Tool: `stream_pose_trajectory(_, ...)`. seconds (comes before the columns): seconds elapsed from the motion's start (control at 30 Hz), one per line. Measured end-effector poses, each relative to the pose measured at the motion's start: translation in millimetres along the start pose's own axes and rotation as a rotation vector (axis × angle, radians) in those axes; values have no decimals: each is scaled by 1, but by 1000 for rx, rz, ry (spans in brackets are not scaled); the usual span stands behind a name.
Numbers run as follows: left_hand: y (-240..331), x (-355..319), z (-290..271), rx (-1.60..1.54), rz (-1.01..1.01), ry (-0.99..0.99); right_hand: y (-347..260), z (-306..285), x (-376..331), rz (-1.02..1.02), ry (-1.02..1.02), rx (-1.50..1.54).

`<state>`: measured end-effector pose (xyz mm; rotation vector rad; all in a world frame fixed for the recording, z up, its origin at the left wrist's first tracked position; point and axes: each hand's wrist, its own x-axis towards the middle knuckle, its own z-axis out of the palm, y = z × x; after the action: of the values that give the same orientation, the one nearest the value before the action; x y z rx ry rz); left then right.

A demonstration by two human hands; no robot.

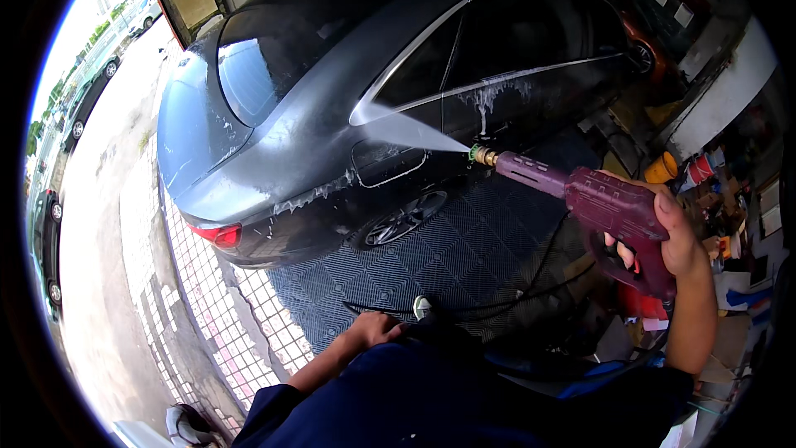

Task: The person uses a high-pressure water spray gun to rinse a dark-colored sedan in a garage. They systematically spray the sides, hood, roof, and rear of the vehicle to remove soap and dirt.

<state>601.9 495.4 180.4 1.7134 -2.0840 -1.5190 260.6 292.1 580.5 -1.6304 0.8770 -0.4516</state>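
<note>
My right hand [681,237] is wrapped round the grip of a maroon pressure washer gun [609,203], with fingers at its trigger. From the gun's brass and green nozzle [482,155], a white fan of water [414,129] shoots left onto the rear side of a dark grey car [307,145], above its fuel flap [388,162]. White foam [319,191] clings to the panel below and runs down the rear door. In front of my waist, my left hand [375,329] is closed with its fingers curled; whatever they may hold is hidden.
Dark ridged mats [365,278] lie under and beside the car. A black hose [539,270] trails across them near my shoe [422,308]. Clutter with an orange bucket [661,168] fills the right side. Tiled paving [207,299] and a street with parked cars lie left.
</note>
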Motion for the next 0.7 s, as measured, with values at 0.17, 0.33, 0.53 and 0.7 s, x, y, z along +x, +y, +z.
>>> stream_pose_trajectory(0.17, 18, -7, -2, -45, -40, -39, 27, -52, -22, 88, 367, 35)
stream_pose_trajectory(0.33, 9, 2, 13, 43, 34, -35, 45, -111, -51, 123, 677, 60)
stream_pose_trajectory(0.53, 14, 15, 14, 82, 39, -156, 64, -167, -94, 181, 986, -65)
stream_pose_trajectory(0.7, 9, 8, 21, 82, 48, -96, 110, -210, -109, 267, 1078, -60)
